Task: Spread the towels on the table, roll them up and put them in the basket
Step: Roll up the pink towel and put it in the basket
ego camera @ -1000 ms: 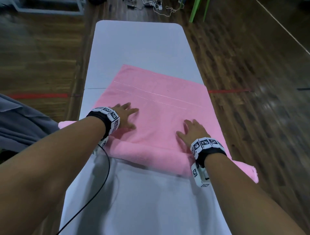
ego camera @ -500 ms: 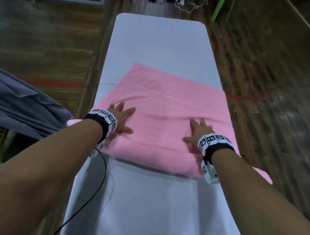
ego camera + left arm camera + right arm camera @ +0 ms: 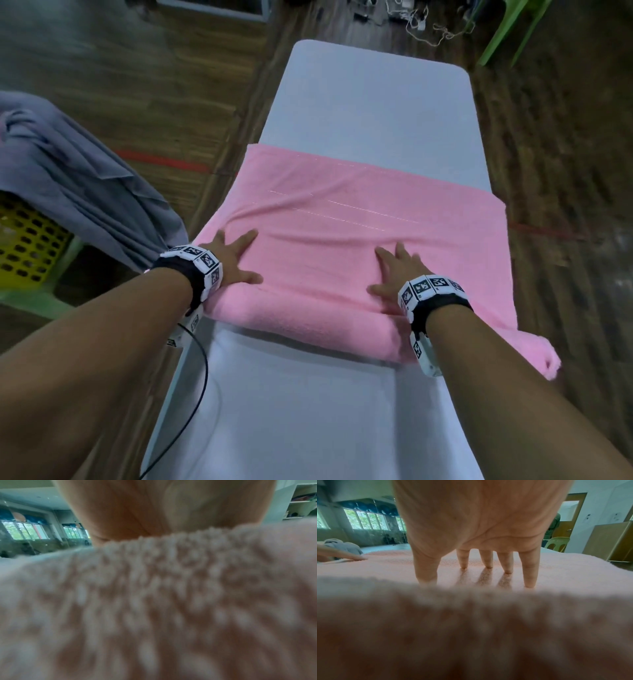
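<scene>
A pink towel (image 3: pixel 370 219) lies across the white table (image 3: pixel 370 102), its near part wound into a thick roll (image 3: pixel 308 318) that runs across the table. My left hand (image 3: pixel 233 257) rests flat on the roll's left end, fingers spread. My right hand (image 3: pixel 394 270) lies flat near the roll's right end, fingers straight on the cloth (image 3: pixel 488 574). The roll's right end (image 3: pixel 541 356) hangs past the table edge. In the left wrist view the palm (image 3: pixel 163 507) sits behind blurred towel pile (image 3: pixel 154 601). A yellow basket (image 3: pixel 27 243) stands at the left on the floor.
A grey towel (image 3: pixel 68 178) drapes over the yellow basket, which sits on a green stool (image 3: pixel 37 301). A black cable (image 3: pixel 202 377) hangs from my left wrist along the table's left edge. Green chair legs (image 3: pixel 510 31) and loose cords (image 3: pixel 421 24) are beyond the table's far end.
Both hands have pushed the roll a little farther up the towel, so less flat pink cloth is left ahead. My view has swung left, bringing the basket and grey towel into sight.
</scene>
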